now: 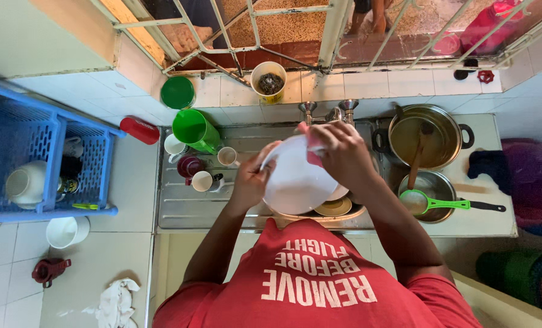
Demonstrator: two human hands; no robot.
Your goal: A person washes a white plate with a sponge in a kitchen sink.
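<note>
Over the sink I hold a white plate (pixel 295 182) tilted on its edge. My left hand (pixel 252 179) grips the plate's left rim. My right hand (pixel 341 152) presses a pink sponge (pixel 313 143) against the plate's upper right part. Below the plate, more dishes (pixel 334 207) lie stacked in the sink basin. The tap (pixel 331 110) stands just behind my hands.
Several cups (pixel 202 180) and a green jug (pixel 195 130) stand on the steel drainboard (pixel 189 206). Right of the sink are a steel pot (pixel 426 135) with a wooden spoon and a smaller pot (pixel 436 189) holding a green strainer. A blue dish rack (pixel 40 152) stands at left.
</note>
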